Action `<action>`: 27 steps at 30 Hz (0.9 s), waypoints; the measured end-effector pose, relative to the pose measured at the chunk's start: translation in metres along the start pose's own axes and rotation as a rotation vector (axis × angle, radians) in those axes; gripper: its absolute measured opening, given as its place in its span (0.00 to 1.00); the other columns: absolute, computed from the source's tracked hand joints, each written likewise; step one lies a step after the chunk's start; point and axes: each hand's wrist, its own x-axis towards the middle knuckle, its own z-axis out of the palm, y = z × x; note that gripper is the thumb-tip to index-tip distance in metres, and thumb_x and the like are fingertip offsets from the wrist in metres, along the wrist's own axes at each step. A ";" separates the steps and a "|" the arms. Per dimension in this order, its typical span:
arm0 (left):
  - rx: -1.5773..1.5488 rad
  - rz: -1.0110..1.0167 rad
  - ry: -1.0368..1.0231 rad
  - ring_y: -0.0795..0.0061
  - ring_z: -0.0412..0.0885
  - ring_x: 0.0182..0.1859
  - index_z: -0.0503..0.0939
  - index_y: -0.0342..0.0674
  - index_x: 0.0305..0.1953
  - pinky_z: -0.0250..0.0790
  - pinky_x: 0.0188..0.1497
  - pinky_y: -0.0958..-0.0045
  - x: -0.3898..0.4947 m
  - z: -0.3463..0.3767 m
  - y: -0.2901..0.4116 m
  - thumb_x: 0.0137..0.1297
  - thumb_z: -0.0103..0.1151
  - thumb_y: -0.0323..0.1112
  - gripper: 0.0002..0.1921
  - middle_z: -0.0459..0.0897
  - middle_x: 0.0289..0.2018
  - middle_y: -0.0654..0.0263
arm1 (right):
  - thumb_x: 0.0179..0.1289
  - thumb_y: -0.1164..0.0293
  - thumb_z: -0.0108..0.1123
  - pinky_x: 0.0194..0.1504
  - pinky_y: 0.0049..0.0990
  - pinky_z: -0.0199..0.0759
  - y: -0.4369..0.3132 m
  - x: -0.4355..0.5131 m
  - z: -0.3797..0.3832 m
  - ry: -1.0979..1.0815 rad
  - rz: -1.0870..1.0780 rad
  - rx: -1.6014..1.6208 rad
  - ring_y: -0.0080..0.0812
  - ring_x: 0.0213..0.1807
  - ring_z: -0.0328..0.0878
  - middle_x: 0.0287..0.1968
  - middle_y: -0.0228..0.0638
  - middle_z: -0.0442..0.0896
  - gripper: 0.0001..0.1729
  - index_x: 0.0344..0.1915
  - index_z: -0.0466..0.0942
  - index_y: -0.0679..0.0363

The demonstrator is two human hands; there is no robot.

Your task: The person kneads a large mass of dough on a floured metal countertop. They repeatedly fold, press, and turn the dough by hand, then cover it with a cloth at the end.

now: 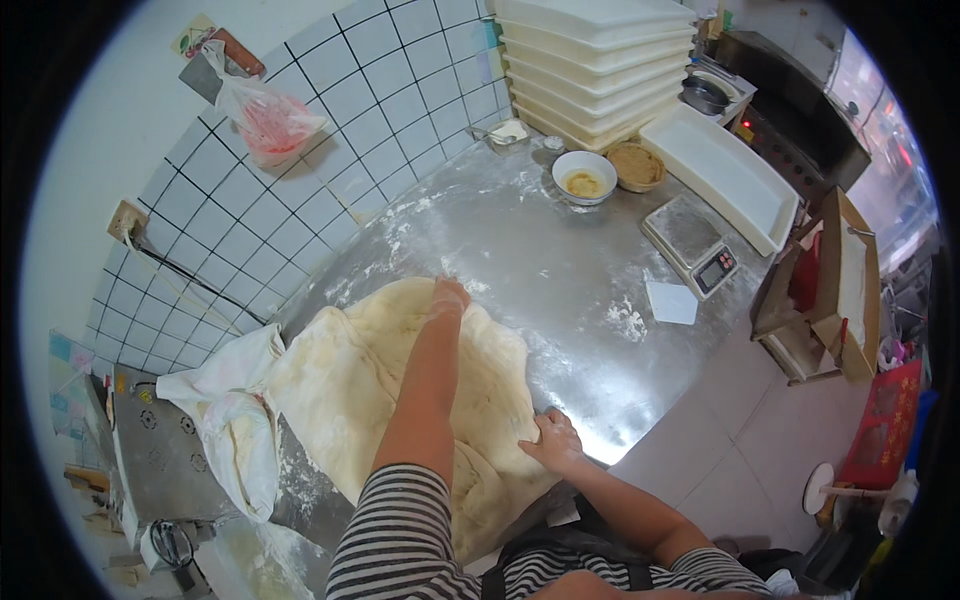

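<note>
A large flattened mass of pale dough (pixel 322 382) covers the near left of a floured metal table (pixel 517 232). My left hand (pixel 450 296) grips its far edge, fingers curled over the rim. At the dough's right edge my right hand (pixel 553 442) holds the border between thumb and fingers. The dough is creased and folded in its middle, and its near end reaches my apron. A white cloth (pixel 232 390) lies against its left side.
A digital scale (pixel 690 247), white scraper (pixel 672 302), white bowl (pixel 584 178) and brown-filled round container (pixel 636 166) stand at the far right. Beyond them are a white tray (pixel 720 176) and stacked trays (pixel 596 67). A tiled wall (pixel 360 82) borders the left.
</note>
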 end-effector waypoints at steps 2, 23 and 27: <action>0.025 -0.010 -0.002 0.69 0.65 0.60 0.77 0.51 0.48 0.57 0.59 0.61 -0.002 -0.001 0.006 0.61 0.48 0.36 0.14 0.74 0.51 0.69 | 0.43 0.54 0.65 0.54 0.35 0.64 0.003 -0.001 0.008 0.045 -0.022 0.044 0.45 0.54 0.67 0.51 0.45 0.69 0.31 0.45 0.73 0.61; -0.700 -0.219 1.042 0.57 0.71 0.44 0.73 0.41 0.36 0.65 0.46 0.60 -0.415 0.250 -0.218 0.46 0.57 0.29 0.12 0.75 0.36 0.60 | 0.46 0.68 0.58 0.45 0.34 0.70 -0.314 -0.141 0.126 -0.463 -0.885 -0.367 0.48 0.46 0.71 0.51 0.54 0.66 0.24 0.44 0.73 0.69; -0.799 -0.365 1.246 0.57 0.67 0.54 0.72 0.41 0.45 0.62 0.53 0.62 -0.403 0.310 -0.163 0.49 0.52 0.27 0.18 0.73 0.46 0.62 | 0.55 0.66 0.46 0.41 0.33 0.69 -0.278 -0.137 0.182 -0.067 -1.235 -0.953 0.44 0.45 0.70 0.46 0.54 0.71 0.19 0.40 0.77 0.67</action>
